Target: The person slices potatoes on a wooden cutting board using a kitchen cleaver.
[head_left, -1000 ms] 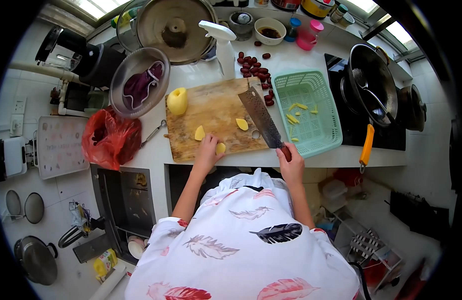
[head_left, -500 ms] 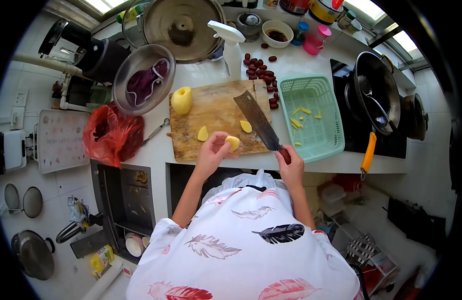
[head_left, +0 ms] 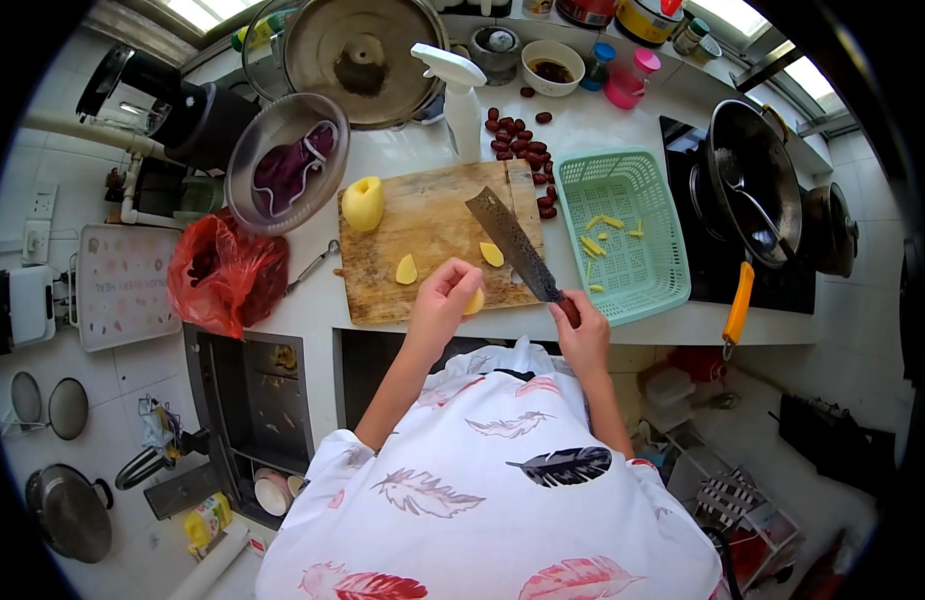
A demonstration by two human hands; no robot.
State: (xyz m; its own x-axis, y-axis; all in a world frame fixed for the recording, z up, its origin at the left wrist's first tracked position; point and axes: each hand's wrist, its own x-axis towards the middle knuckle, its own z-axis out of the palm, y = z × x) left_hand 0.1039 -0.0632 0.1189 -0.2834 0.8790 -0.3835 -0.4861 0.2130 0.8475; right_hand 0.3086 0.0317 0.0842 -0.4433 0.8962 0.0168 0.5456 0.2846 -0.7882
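My left hand (head_left: 446, 298) is closed around a peeled yellow piece (head_left: 474, 301) of fruit or vegetable, above the front edge of the wooden cutting board (head_left: 422, 200); the fingers hide most of it. My right hand (head_left: 584, 328) grips the handle of a dark-bladed cleaver (head_left: 517, 245), its blade slanting up and left over the board's right side. Two cut yellow wedges lie on the board, a left wedge (head_left: 406, 269) and a right wedge (head_left: 491, 254) beside the blade. A whole peeled yellow one (head_left: 362, 204), dimpled on top, rests at the board's upper left.
A green plastic basket (head_left: 672, 255) right of the board holds several yellow strips. Red dates (head_left: 522, 145) and a white spray bottle (head_left: 462, 115) stand behind. To the left are a red plastic bag (head_left: 227, 275) and a bowl (head_left: 240, 200) with purple cloth. A wok (head_left: 752, 170) sits at right.
My left hand has turned and moved slightly right and up, so its fingers now cover more of the yellow piece. My right hand and the cleaver have barely moved.
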